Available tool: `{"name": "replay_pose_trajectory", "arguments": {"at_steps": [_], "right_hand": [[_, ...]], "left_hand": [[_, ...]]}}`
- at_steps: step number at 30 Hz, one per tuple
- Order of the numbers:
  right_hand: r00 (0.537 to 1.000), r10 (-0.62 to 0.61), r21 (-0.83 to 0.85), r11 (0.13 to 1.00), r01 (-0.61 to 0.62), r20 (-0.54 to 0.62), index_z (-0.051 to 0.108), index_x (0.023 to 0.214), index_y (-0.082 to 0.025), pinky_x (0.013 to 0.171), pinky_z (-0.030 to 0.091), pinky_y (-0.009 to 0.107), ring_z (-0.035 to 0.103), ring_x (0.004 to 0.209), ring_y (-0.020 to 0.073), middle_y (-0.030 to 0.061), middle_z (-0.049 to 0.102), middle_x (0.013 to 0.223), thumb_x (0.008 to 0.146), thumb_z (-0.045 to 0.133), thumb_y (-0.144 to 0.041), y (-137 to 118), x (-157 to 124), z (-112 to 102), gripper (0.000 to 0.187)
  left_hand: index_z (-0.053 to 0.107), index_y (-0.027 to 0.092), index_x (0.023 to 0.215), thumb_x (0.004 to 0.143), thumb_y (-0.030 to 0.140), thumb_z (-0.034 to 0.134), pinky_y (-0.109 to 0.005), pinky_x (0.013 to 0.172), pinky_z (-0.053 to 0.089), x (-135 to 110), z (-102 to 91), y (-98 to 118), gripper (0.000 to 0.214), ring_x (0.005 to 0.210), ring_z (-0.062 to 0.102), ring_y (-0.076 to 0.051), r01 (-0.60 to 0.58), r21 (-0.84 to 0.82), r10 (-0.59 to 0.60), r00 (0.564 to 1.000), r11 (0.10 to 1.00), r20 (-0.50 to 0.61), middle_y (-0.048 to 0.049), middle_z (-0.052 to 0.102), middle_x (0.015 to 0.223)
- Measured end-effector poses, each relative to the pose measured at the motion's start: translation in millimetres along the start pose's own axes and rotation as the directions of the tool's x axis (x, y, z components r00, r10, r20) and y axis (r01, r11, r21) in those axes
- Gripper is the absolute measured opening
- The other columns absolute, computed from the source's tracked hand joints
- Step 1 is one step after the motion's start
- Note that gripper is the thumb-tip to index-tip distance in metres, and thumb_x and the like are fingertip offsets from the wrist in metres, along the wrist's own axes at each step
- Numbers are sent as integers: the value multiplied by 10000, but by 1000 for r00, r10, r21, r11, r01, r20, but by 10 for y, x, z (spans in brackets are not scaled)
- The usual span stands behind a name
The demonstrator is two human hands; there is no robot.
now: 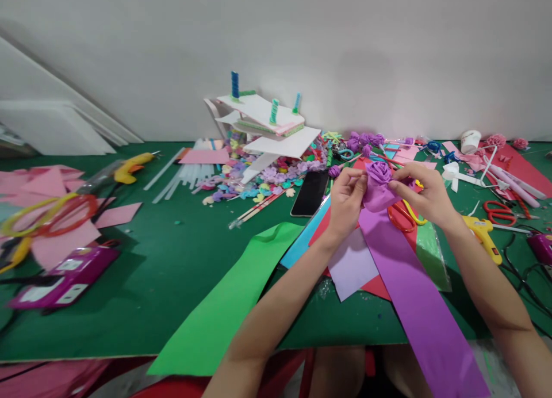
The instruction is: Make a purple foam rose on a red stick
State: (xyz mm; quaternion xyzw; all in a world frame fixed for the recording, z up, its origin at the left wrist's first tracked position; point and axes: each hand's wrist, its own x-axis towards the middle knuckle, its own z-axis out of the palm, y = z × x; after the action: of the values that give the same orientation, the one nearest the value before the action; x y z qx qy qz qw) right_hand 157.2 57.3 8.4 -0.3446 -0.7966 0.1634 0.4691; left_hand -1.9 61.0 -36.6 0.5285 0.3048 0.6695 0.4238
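Between my two hands a purple paper rose [378, 178] is held up over the table. My left hand [348, 196] pinches its left side with thumb and fingers. From the right, the fingertips of my right hand [420, 190] close on its outer petals. A long purple paper strip [416, 289] lies beneath the flower and runs down past the table's front edge. Red and yellow scissors [402, 217] rest just below my right hand. A pale lilac sheet [352, 264] sits on other coloured sheets under my left wrist.
A green paper strip [233, 300] overhangs the front edge. Yellow glue guns [131, 167] lie at left and right, with cables at right. A black phone [309, 192] is by a pile of small flowers [267, 176]. A paper cup [470, 140] stands at the back right.
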Motion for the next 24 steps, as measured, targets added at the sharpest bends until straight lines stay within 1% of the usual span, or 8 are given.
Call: {"name": "replay_pose_trajectory", "arguments": {"at_steps": [3,7,11,14,17,20,24], "right_hand": [[999,-25,-22,999,25,-30,636,745,-231,694,420,317,548,656,130,-13,650,710,824,601,-315,-12,-12,12,120],[999,-32,-75,997,29,-36,645,749,-236,697,418,327,532,631,129,-15,641,687,822,601,-326,-16,-22,18,124],[999,-22,-80,997,19,-30,653,762,-228,667,406,317,531,617,125,-8,653,702,815,610,-368,16,-19,24,155],[999,-53,-70,996,52,-11,644,763,-228,648,397,309,542,620,126,-12,662,705,804,627,-384,36,-15,30,162],[997,-79,-90,993,78,-13,633,755,-226,651,386,310,548,623,125,-17,663,699,813,627,-356,43,-13,33,142],[996,-81,-122,990,76,-40,640,758,-224,660,379,316,550,626,128,-15,668,705,813,635,-338,48,-14,20,127],[996,-78,-154,986,69,-51,654,778,-242,684,382,330,548,632,140,-18,660,687,810,638,-355,60,-15,-20,119]], "left_hand": [[508,195,737,771,528,625,-177,458,310,-2,18,48,354,497,381,-50,-5,79,6,1000,997,-13,53,447,605],[505,191,738,801,528,586,-192,530,365,-10,26,82,352,573,432,-67,-47,184,61,996,982,-71,35,476,658],[491,200,769,790,554,580,-198,551,393,-19,8,81,366,597,461,-76,-28,165,39,997,986,-65,30,486,694],[489,200,795,716,576,646,-209,589,419,-25,-5,75,415,660,503,-88,-47,167,54,998,985,-37,14,515,760],[490,197,809,661,520,725,-200,584,409,-29,-1,73,426,659,489,-78,-57,166,59,998,984,-10,22,500,768],[485,196,814,676,477,730,-189,561,398,-34,16,76,398,630,478,-63,-30,138,29,999,990,14,33,497,760],[490,188,791,699,485,708,-185,540,406,-35,27,77,380,617,494,-64,2,143,-4,1000,990,18,20,535,767]]}}
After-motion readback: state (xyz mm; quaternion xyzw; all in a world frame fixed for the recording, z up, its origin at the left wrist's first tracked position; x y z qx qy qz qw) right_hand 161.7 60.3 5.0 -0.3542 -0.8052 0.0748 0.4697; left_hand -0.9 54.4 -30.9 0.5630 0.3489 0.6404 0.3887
